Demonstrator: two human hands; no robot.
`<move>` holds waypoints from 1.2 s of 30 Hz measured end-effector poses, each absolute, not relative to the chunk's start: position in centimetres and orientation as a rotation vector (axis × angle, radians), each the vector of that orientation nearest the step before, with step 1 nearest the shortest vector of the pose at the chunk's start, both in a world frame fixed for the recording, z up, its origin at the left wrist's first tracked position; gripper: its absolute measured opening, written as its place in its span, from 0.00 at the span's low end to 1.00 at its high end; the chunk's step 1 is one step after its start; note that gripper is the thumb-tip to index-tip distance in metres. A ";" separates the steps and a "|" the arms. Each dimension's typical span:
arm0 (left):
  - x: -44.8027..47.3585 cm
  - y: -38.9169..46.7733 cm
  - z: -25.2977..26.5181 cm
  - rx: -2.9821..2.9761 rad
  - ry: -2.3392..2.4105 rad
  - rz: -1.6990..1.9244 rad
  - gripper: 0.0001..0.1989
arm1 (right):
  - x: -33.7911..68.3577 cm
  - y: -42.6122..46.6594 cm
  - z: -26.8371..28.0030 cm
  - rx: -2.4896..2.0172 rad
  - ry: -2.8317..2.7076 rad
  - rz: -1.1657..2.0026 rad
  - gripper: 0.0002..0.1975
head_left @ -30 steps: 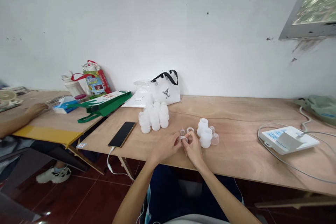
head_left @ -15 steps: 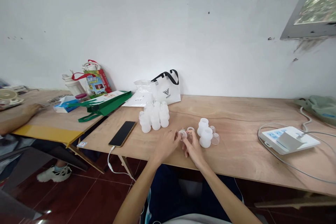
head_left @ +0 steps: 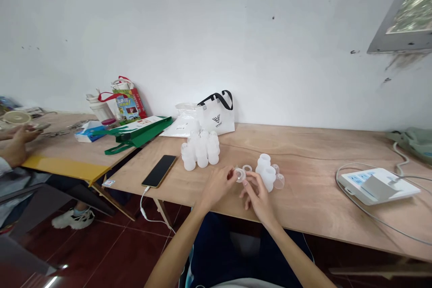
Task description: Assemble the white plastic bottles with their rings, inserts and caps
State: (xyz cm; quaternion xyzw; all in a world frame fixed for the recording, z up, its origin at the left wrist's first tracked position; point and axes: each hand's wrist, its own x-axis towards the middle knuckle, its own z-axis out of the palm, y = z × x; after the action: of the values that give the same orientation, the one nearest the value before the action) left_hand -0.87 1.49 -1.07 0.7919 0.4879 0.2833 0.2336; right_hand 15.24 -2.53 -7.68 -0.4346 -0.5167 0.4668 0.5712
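My left hand [head_left: 218, 185] pinches a translucent plastic ring [head_left: 240, 175] at its left edge. On the other side, the thumb and index finger of my right hand [head_left: 259, 198] close on the ring's right edge, with the other fingers curled below. A second plastic ring [head_left: 247, 168] lies on the table just behind. Close to my right hand stand a few frosted white bottles [head_left: 268, 177] without caps, partly covering one another. Beside them on the right are two clear domed caps [head_left: 279, 182]. Several frosted bottles with clear tops [head_left: 202, 155] are grouped at the back left.
A phone [head_left: 159, 171] on a white cable lies left. Behind the bottles are a white bag [head_left: 219, 119] and a plastic packet [head_left: 182, 123]. A green bag [head_left: 138, 132] spans the table gap. Right, a white device [head_left: 378, 184] trails cables. A co-worker's hand [head_left: 18, 144] is far left.
The view has shifted slightly left. The ring shows more openly between my fingers, and my right hand's fingers have spread a little. The co-worker's hand has lifted off the table, holding something.
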 end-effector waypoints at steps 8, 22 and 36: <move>-1.1 1.3 -0.9 1.845 0.996 0.741 0.23 | 15.2 -2.4 -7.8 -0.971 -1.070 1.036 0.21; -1.0 1.5 0.1 1.401 0.632 0.879 0.27 | 16.4 -4.3 -4.0 -1.040 -1.458 0.700 0.23; -1.3 2.2 -0.3 1.429 0.857 1.088 0.26 | 24.5 -2.3 -3.2 -1.769 -1.727 0.201 0.26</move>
State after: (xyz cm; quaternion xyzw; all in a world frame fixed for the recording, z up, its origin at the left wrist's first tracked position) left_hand -1.26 2.19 -0.26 0.6025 0.3612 0.4584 0.5445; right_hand 24.52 -2.27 -3.18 -0.6745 -0.6585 0.0767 0.3249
